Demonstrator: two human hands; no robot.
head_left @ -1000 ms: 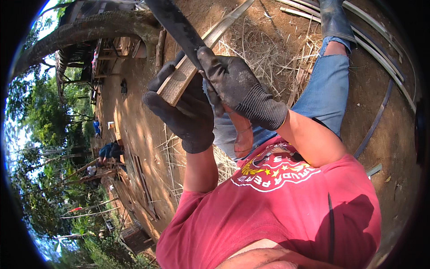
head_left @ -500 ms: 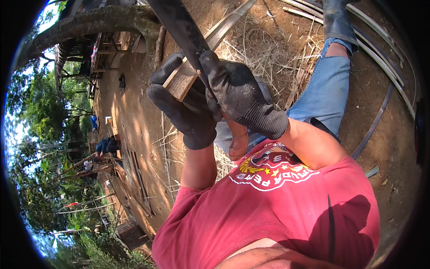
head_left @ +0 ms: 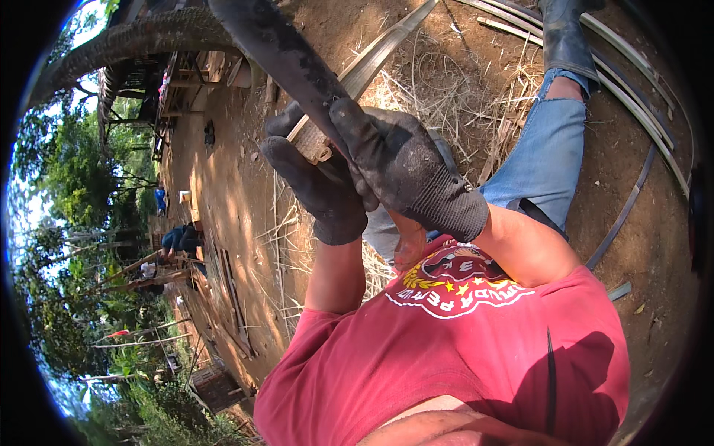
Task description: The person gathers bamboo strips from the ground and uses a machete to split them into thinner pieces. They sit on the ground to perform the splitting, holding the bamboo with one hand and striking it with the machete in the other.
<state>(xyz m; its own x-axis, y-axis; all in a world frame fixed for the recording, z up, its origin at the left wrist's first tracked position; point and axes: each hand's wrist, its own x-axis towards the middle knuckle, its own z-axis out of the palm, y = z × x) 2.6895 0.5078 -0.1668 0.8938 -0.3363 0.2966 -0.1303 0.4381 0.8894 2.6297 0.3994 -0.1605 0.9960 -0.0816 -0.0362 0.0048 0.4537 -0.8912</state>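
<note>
Both hands wear dark work gloves. My left hand [head_left: 316, 186] grips the near end of a long pale bamboo strip [head_left: 375, 53] that runs up and away over the dirt. My right hand [head_left: 405, 167] is closed on the handle of a big dark blade [head_left: 271, 44], which lies across the strip's end and points to the upper left. The two hands touch each other right in front of my red shirt. My leg in blue jeans [head_left: 547, 156] stretches out toward the top right.
Dry straw and shavings [head_left: 439, 82] litter the brown dirt under the hands. Several long bamboo slats [head_left: 639, 97] curve along the right side. A person [head_left: 178, 239] crouches far off at the left near wooden planks and a hut, among trees.
The hands, strip and blade keep the same grip and have shifted slightly lower and closer to my chest.
</note>
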